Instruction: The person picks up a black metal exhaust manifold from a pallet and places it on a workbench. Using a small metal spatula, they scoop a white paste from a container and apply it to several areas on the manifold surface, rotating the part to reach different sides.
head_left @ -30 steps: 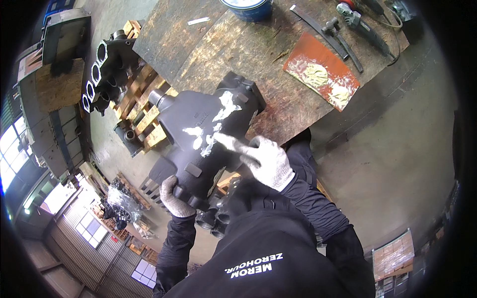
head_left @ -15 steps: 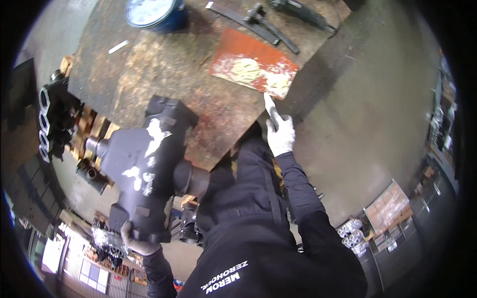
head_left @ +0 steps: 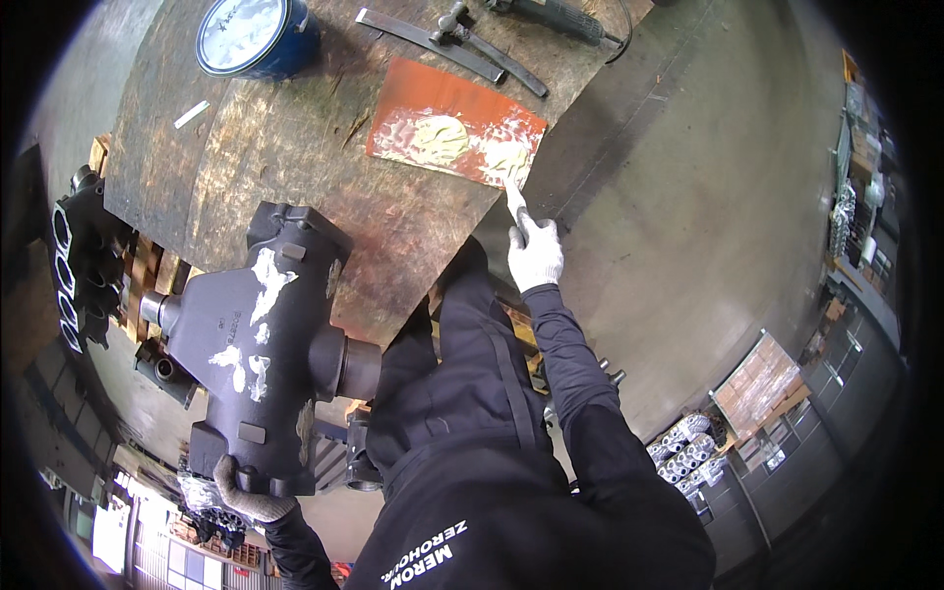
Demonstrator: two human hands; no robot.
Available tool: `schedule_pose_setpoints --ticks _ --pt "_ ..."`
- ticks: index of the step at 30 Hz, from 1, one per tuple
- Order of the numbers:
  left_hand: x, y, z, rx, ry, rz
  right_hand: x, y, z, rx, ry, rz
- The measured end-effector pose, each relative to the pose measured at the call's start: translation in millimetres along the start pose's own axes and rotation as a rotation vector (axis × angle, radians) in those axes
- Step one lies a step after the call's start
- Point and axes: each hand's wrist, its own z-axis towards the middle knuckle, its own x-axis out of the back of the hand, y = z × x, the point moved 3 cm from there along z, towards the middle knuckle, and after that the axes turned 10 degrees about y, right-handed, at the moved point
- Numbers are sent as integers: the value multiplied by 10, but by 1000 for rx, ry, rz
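Note:
My right hand [head_left: 537, 254], in a white glove, is closed round a slim putty knife [head_left: 514, 195] with a pale, smeared blade. Its tip touches the near right corner of an orange-red sheet [head_left: 433, 88], beside one of two mounds of cream-coloured putty [head_left: 441, 140]. My left hand [head_left: 246, 495], in a grey glove, curls round the near end of a large black cast housing [head_left: 211, 324]. This housing has pipe stubs on both sides and several white putty patches [head_left: 267, 285] on its upper face. Its far end lies against the worktable's edge.
On the worn worktable [head_left: 256, 138] stand a blue bucket [head_left: 285, 54] and a small white strip [head_left: 192, 114]. A hammer [head_left: 472, 41], a flat metal bar [head_left: 423, 39] and a power tool [head_left: 551, 18] lie farther back. Black castings [head_left: 88, 256] sit at the left.
The view has shifted, so the table things appear farther left. My right hand has brought the putty knife's tip onto the sheet's corner putty. My left hand keeps its hold on the housing.

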Motion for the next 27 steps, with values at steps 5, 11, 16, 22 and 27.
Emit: schedule_pose_setpoints --ticks 5,11,16,22,27 --pt "-69 12 -18 106 -48 -95 8 37 42 10 129 19" --pt "-53 11 -32 102 -151 -125 -54 -16 50 179 81 449" --pt "-23 -20 85 -139 -106 31 60 -452 -233 -388 -651 1196" --pt "0 -40 54 -49 -86 -6 203 -1736 -360 380 -734 898" --pt "23 -81 106 -97 -112 26 49 -2399 -444 657 -459 584"
